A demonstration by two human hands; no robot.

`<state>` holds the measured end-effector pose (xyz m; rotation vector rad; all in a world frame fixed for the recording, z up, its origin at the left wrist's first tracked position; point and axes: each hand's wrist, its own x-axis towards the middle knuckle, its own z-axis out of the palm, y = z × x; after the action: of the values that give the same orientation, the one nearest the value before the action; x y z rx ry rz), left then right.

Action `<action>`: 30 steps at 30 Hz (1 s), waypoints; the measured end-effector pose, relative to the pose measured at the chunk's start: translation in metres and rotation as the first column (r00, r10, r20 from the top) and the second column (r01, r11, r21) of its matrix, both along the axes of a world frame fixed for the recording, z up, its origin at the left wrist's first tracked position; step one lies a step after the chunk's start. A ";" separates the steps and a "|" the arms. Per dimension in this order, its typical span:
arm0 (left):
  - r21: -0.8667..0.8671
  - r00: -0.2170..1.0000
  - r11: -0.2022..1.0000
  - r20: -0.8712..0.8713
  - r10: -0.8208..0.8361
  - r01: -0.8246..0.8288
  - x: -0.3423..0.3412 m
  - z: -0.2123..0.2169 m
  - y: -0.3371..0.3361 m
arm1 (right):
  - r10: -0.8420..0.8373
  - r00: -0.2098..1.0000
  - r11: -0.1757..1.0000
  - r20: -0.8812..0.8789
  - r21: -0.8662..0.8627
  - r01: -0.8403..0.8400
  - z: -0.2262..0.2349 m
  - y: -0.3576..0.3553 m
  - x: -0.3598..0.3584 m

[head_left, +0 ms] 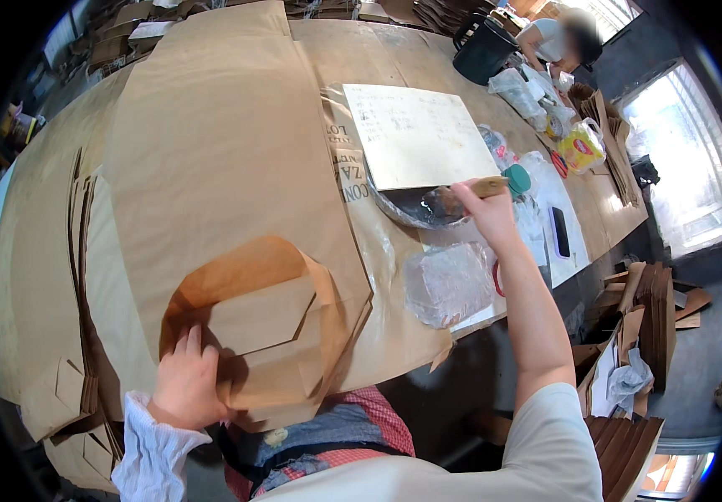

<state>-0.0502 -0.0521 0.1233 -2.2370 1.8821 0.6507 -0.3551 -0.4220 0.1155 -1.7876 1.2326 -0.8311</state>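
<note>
My left hand presses on the folded bottom end of a brown paper bag that lies flat along the table, its bottom flaps opened toward me. My right hand reaches out to the right and grips a wooden-handled brush; the bristles sit over a shallow dark dish under the edge of a pale board. The left wrist wears a white ruffled sleeve.
Stacks of flat brown bags lie at the left. Crumpled clear plastic, a teal lid, a dark phone, a yellow packet and a black bucket sit at the right. Another person works at the far end.
</note>
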 end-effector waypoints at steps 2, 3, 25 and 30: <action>0.068 0.998 0.995 0.011 -0.067 0.066 0.001 0.012 0.004 | 0.035 0.999 0.999 -0.034 0.003 -0.035 0.016 0.006 -0.008; 0.064 1.000 0.998 0.005 -0.029 0.028 0.003 0.010 0.008 | 0.052 0.998 0.999 -0.035 -0.006 -0.053 0.024 0.015 -0.007; -0.285 0.790 0.898 -0.604 0.103 -0.334 0.024 -0.028 0.016 | 0.233 0.811 0.969 0.537 -0.053 -0.243 0.020 0.212 0.085; -0.319 0.780 0.886 -0.622 0.073 -0.337 0.024 -0.030 0.022 | 0.383 0.867 0.859 0.320 0.221 -0.461 -0.021 0.271 0.190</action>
<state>-0.0260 -0.0303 0.0932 -2.7880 2.2288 1.2205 -0.1653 -0.1507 0.0941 -1.5618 0.6986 -0.5708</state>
